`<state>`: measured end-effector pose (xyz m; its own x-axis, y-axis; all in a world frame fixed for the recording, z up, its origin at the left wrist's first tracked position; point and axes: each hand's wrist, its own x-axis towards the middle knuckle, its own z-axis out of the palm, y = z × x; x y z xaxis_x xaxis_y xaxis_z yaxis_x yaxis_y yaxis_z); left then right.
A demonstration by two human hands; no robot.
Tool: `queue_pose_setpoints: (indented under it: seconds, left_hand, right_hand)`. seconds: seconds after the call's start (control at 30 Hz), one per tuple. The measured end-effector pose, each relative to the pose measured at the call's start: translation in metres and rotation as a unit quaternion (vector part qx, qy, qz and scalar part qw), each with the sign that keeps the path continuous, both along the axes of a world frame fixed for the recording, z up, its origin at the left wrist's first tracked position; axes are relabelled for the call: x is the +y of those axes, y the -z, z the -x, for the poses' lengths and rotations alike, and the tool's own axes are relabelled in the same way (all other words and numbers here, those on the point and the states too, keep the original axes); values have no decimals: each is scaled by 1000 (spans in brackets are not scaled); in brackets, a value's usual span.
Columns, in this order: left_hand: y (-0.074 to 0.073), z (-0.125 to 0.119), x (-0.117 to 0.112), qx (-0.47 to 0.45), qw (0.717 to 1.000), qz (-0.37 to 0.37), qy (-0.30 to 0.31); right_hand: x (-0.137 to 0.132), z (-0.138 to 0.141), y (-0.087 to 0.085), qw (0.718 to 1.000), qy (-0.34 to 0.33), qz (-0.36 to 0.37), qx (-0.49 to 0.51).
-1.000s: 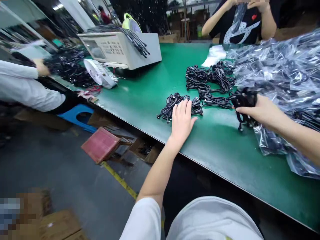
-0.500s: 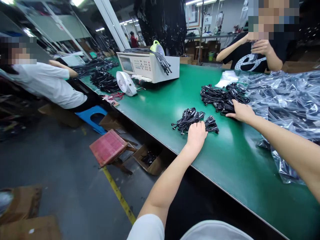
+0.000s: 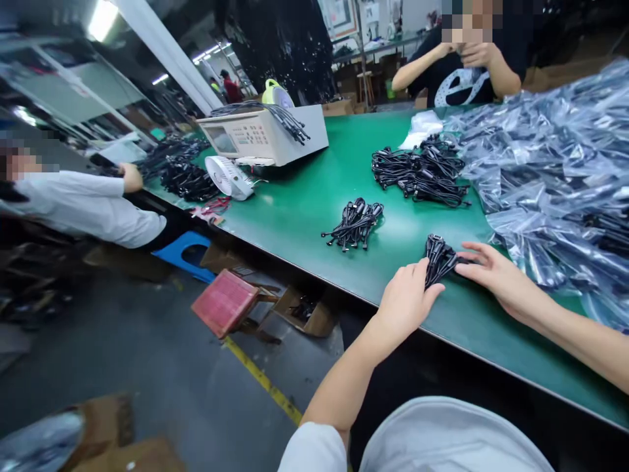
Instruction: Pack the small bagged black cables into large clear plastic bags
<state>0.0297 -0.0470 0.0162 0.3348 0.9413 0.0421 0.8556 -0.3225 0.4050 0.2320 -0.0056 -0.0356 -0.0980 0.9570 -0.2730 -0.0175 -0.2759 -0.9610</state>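
Observation:
Near the front edge of the green table, my left hand grips a small bundle of black cables, its thumb in front and fingers partly hidden behind. On the bundle's right side is my right hand, fingers apart; its fingertips are close to the cable ends, and whether they touch I cannot tell. A loose pile of short black cables lies to the left. Farther back sits a larger heap of black cables.
Clear plastic bags of cables cover the table's right side. A beige instrument and a small white fan stand at the back left. One co-worker sits opposite, another at far left. A red-topped stool stands below.
My left hand has taken a bundle from the near pile and moved right, toward me. My right hand has left the larger heap and come down beside that bundle. The view has shifted.

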Motion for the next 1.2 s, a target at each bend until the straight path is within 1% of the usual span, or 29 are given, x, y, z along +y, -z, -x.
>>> queue_pose_setpoints:
  seconds: [0.07,0.1,0.17,0.23,0.27,0.33,0.37,0.43,0.47,0.5,0.53,0.57,0.6,0.67,0.7,0.73,0.77,0.83,0.87,0.93,1.0,1.07,1.13,1.2]
  left_hand:
    - [0,1,-4,-70,997,25,14]
    - [2,2,-6,-97,995,33,14]
    - [5,3,-11,-122,992,39,6]
    - [9,6,-15,-110,993,35,-6]
    - [10,7,-16,-95,995,29,-14]
    - [9,10,-18,-67,997,-3,-40]
    - [7,10,-19,-64,996,-32,-59]
    - [0,6,-24,-91,987,-89,-95]
    - [-3,2,-27,-124,982,-98,-101]
    - [-6,-4,-31,-169,978,-79,-96]
    - [-9,-11,-34,-222,971,-29,-81]
    - [-10,-19,-37,-275,958,45,-62]
    - [-10,-27,-40,-323,937,128,-44]
    - [-7,-42,-40,-397,876,272,-26]
    - [-4,-48,-39,-425,848,317,-27]
    - [-1,-53,-37,-449,824,345,-33]
    - [2,-56,-35,-470,804,361,-42]
    - [8,-58,-30,-500,776,380,-59]
    - [10,-57,-27,-506,767,390,-63]
    - [12,-54,-23,-513,754,406,-62]
    - [13,-50,-20,-522,745,412,-49]
    - [14,-46,-18,-529,742,411,-29]
    - [15,-45,-18,-526,746,408,-15]
    - [15,-44,-19,-520,755,398,-22]
  right_hand:
    - [-2,6,-3,994,53,14,94]
    - [-2,8,-4,990,61,22,128]
    - [-3,11,-7,985,29,39,164]
    - [-4,8,-9,983,-13,45,175]
    - [-5,6,-10,983,-16,41,178]
    - [-4,-3,-11,983,6,27,182]
    - [-4,-8,-13,982,19,19,185]
    - [-7,-17,-19,981,17,11,195]
    - [-10,-22,-22,980,7,10,201]
    - [-13,-26,-27,979,-5,11,205]
    - [-18,-29,-31,978,-16,11,209]
    - [-23,-32,-36,978,-23,10,209]
    - [-27,-33,-40,978,-26,6,207]
    - [-34,-36,-47,979,-24,-8,200]
    - [-36,-37,-49,980,-22,-16,198]
    - [-37,-38,-49,980,-18,-22,196]
    - [-36,-39,-48,980,-12,-27,196]
    - [-34,-41,-43,981,-5,-27,190]
    - [-32,-41,-39,983,-9,-17,185]
    - [-29,-41,-30,983,-41,27,179]
    - [-27,-40,-22,974,-95,80,188]
    - [-27,-37,-17,963,-136,112,204]
    - [-27,-34,-16,959,-146,120,211]
    - [-27,-31,-17,964,-122,101,214]
